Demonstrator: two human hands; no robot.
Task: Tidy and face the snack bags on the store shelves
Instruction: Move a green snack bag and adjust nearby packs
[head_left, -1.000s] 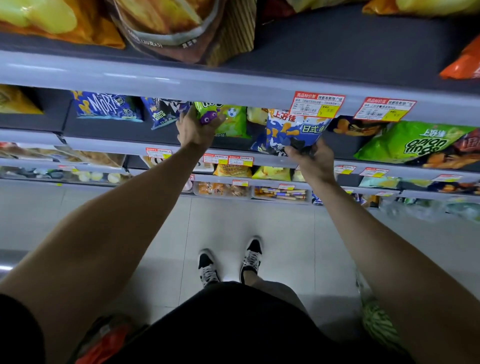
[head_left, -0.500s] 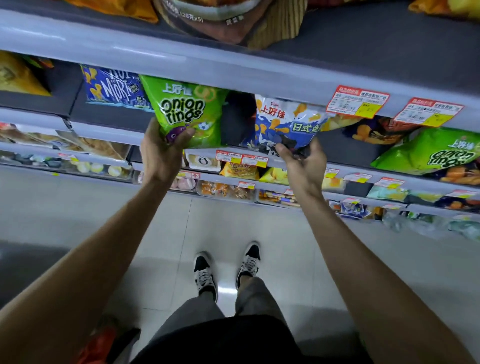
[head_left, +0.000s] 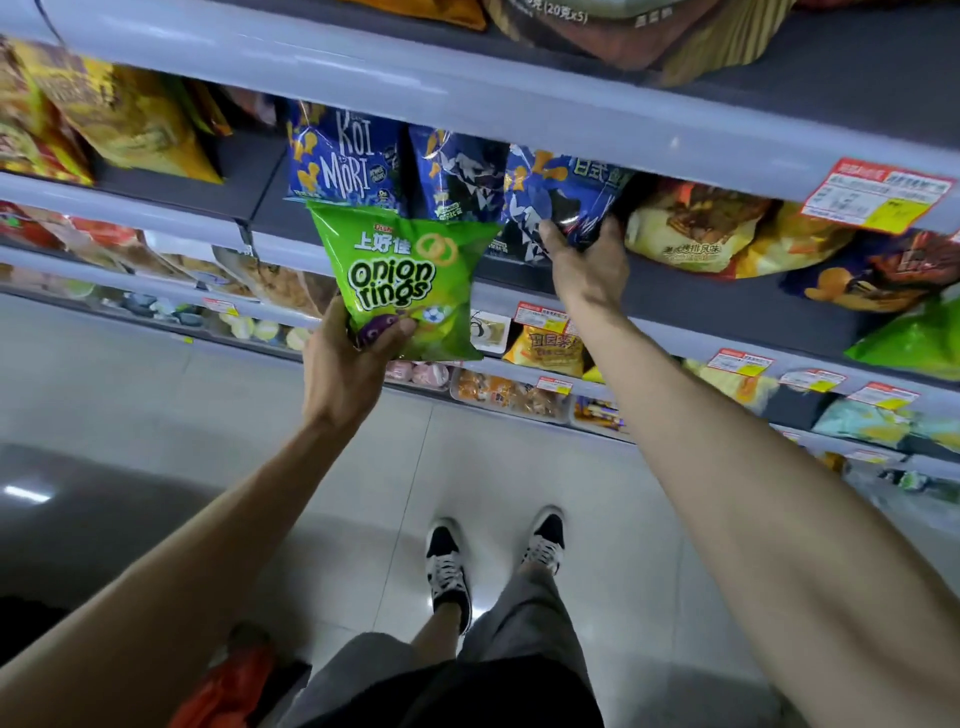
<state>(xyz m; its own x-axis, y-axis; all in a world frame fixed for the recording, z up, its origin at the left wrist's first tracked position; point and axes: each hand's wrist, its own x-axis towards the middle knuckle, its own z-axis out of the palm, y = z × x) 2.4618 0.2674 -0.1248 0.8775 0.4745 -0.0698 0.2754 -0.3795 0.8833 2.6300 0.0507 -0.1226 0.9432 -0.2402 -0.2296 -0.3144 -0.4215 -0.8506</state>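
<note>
Head view, listed near to far. Item: shoes, 6 o'clock, on a pale floor. Item: left hand, just left of centre, thumb and fingers clamped on the bottom corner of a green bag. That bag stood upright, label outward, held in front of the shelf edge. Item: right hand, 1 o'clock, fingers curled round the lower end of a blue bag tilted on the shelf, beside more blue bags at 12 o'clock. Handling, judged: bags light, puffy and slick, with brittle contents. Hold by sealed edges or corners; never squeeze the middle.
</note>
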